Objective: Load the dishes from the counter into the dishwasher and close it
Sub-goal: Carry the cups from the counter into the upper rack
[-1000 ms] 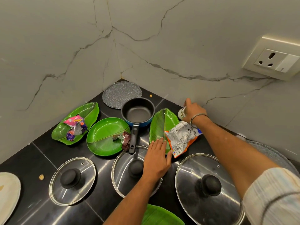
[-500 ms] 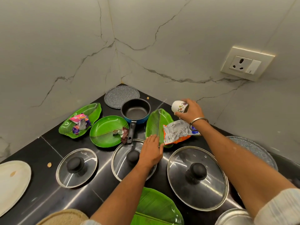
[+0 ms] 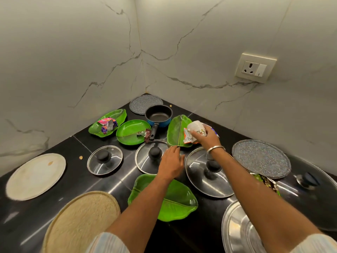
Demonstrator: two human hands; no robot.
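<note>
Partly, right hand (image 3: pixel 204 138) hides cup (image 3: pixel 197 127).

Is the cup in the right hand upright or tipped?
Tipped. The right hand holds the cup on its side, its printed wall facing up.

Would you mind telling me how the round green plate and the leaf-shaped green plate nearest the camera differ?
The round green plate is circular, while the leaf-shaped plate has a wavy outline. The round green plate carries wrappers at its right edge; no wrappers show on the visible part of the leaf-shaped plate. The round green plate lies far back beside the blue saucepan, in full view; the leaf-shaped plate is partly hidden under the left arm. Both are glossy green with a centre rib, lying flat on the black counter.
</note>
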